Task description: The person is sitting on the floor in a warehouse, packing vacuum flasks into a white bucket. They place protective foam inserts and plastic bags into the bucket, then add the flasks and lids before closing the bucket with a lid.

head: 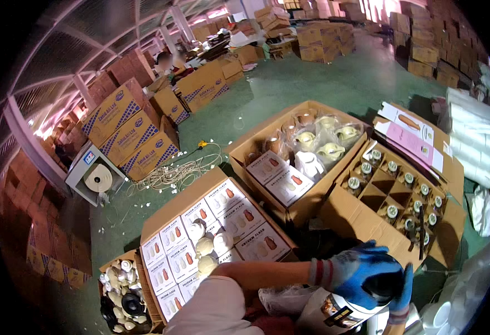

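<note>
A white vacuum flask body (318, 312) with a printed label lies tilted across my lap, some clear plastic film (284, 299) beside it. My left hand (355, 272), in a blue-coated glove, grips the flask's upper end, where a black round part (381, 287) shows. Around the right side of that end curls my right hand (404, 289), also gloved and partly hidden. Left of my knee, an open carton (186, 188) holds several printed flask boxes (176, 232), with loose white and cream caps (205, 247) on top.
Ahead, another carton (245, 142) holds bagged flask bodies (305, 140) and two boxes. A divided carton (332, 205) at right holds glass liners (366, 168). At lower left is a box of small parts (132, 303). A coiled cable (173, 173) lies near a tape dispenser (98, 178). Two people (173, 67) are far off.
</note>
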Demonstrator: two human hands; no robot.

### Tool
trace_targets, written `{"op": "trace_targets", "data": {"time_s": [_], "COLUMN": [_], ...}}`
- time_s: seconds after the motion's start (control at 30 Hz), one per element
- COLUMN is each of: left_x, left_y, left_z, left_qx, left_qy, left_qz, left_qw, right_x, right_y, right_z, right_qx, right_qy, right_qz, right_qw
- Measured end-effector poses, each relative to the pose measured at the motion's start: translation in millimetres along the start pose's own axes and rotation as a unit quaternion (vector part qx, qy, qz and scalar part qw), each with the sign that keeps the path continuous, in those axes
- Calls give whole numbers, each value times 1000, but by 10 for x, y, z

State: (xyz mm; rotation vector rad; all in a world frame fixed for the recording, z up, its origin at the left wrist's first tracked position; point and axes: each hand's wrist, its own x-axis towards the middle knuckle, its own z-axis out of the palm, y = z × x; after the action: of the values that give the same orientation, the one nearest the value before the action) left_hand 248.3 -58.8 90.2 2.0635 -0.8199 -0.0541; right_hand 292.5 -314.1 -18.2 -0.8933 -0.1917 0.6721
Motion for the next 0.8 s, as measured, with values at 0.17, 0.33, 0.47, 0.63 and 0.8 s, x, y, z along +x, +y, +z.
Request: {"op": "trace_targets", "data": {"time_s": [0.17,0.33,0.47,0.63,0.8], "left_x": [-110,105,-250,82,83], "left_y": [-637,-7,-803,-182,-531], "left_z": [-370,22,-294,68,-417], "left_qx": [108,-35,-15,46,-196], "left_qy": [-59,-50,-32,-65,-96], "left_qz": [-116,-27,-142,-33,-185], "left_qw": [986,998,989,996,958], "right_x": [-265,139,-331,169,-555], "right_y": [-371,78,-450,-116,-590], "right_z": [-154,-369,-447,-55,-197], "right_qx": [-110,101,22,101,117], "right_qy": [16,93,-108,-111,48], "right_qz": [-51,55,-29,1,-6], "right_qw": [992,989,993,989,992]}}
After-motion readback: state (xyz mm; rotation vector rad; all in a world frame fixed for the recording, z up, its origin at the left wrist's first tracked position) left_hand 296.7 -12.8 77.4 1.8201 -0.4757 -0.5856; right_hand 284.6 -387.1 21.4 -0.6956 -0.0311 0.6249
